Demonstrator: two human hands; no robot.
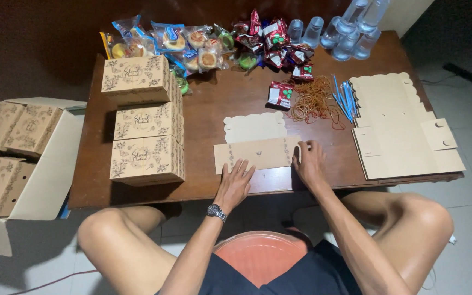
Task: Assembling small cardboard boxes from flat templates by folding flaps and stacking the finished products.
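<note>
A flat tan cardboard box blank [258, 143] with a scalloped flap lies near the front edge of the brown wooden table [208, 104]. My left hand [236, 183], a watch on its wrist, rests flat with fingers spread on the blank's lower left part. At the blank's right end, my right hand [310, 163] presses on the fold with fingertips curled. Neither hand lifts the blank off the table.
Three assembled printed boxes [146, 117] stand at the table's left. A stack of flat blanks [402, 128] lies at the right. Snack packets [192, 46], red sachets [279, 41], rubber bands [315, 98], blue straws [345, 98] and water cups [350, 30] fill the back. An open carton [12, 158] holds more boxes on the floor, left.
</note>
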